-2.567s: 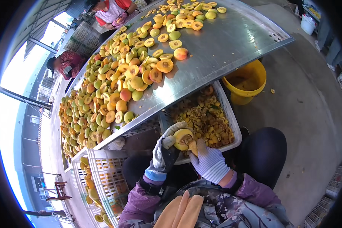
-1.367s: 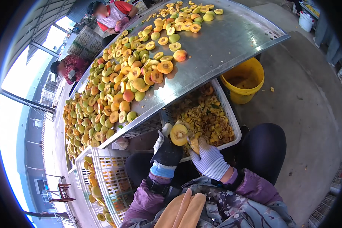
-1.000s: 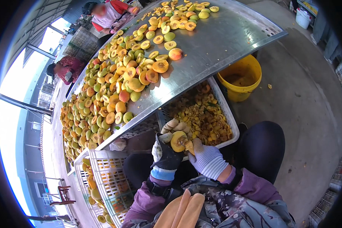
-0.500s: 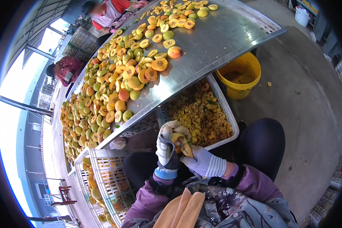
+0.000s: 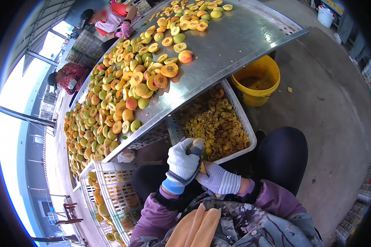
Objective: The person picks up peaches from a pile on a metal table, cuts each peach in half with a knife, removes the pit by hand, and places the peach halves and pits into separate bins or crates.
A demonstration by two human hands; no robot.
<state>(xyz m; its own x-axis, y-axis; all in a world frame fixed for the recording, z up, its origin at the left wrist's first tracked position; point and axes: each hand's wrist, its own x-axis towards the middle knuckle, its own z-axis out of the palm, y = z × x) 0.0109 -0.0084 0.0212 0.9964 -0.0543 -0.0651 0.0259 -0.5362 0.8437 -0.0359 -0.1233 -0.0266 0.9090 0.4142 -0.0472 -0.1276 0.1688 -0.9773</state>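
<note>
My left hand [image 5: 183, 164], in a whitish knit glove with a blue cuff, is curled with its back upward above my lap. A yellow-orange bit of a peach half [image 5: 202, 168] peeks out between my hands; the left glove covers most of it. My right hand [image 5: 221, 178], in a lavender striped glove, is closed right against the left one. What its fingers hold is hidden. Just beyond them stands a white crate [image 5: 252, 147] of yellow-brown fruit scraps [image 5: 218, 129]. Many halved peaches [image 5: 130, 88] are heaped on the metal table [image 5: 222, 53].
By my left knee, a white slatted crate [image 5: 117, 181] holds more peach halves. A yellow bucket [image 5: 255, 99] stands beside the scrap crate, under the table's corner. Two co-workers [image 5: 111, 20] are at the table's far left side. A white bucket [image 5: 326, 17] stands at the far right.
My left hand has rolled over, back upward, hiding most of the fruit that showed between my hands. Across the table, a co-worker's pink-gloved hand has come down to the fruit.
</note>
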